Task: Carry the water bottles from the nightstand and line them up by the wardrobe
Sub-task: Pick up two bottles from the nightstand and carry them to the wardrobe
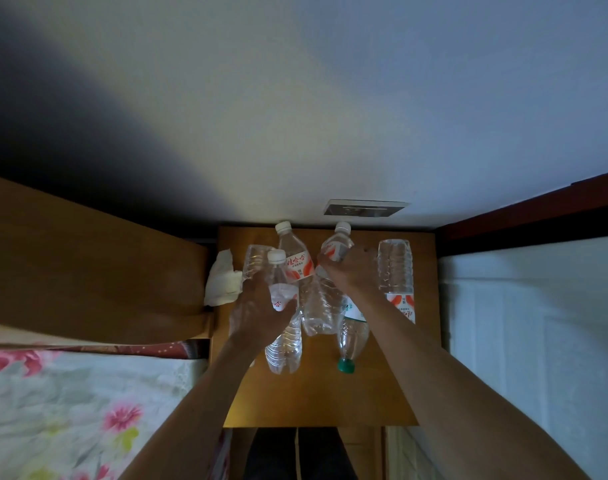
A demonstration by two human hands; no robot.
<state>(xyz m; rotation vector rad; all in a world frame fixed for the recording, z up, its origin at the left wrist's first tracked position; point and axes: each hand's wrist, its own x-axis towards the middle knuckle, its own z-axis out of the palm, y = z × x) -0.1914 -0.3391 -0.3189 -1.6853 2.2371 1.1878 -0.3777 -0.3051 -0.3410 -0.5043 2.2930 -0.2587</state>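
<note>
one white-capped bottle (283, 341) is gripped by the left hand (257, 306) and a second bottle (335, 244) by the right hand (352, 271) at the nightstand (330, 393), both long axes pointed at the wall (295, 116); the green-capped bottle (352, 336) is seen lying cap toward the person, just under the right forearm

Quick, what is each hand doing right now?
Left hand: grips the near white-capped bottle.
Right hand: grips the rear right white-capped bottle.
</note>
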